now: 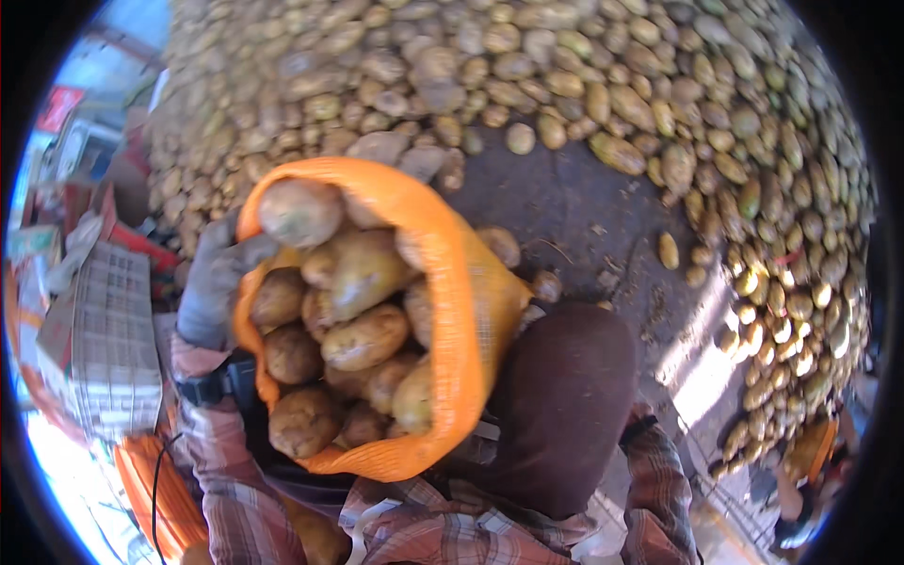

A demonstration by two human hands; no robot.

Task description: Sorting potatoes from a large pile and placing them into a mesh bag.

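Note:
My left hand (pixel 212 282), in a grey glove, grips the left rim of an orange mesh sack (pixel 459 339). The thumb hooks over the edge, close to a large potato (pixel 302 212) at the top of the opening. Inside lie several potatoes, among them a long tan one (pixel 365 337) and a dark one (pixel 305 421) at the lower left. The sack leans by my bent knee (pixel 565 409). Beyond that knee, only the edge of my right hand (pixel 639 411) shows above a dark wristband; its fingers are hidden.
A large heap of potatoes (pixel 628 106) spreads around the far side and right. A few loose potatoes (pixel 667 251) lie on the dark floor (pixel 558 205). At left are a pale plastic crate (pixel 113 339) and folded orange sacks (pixel 159 494). Another person (pixel 798 494) handles an orange sack at lower right.

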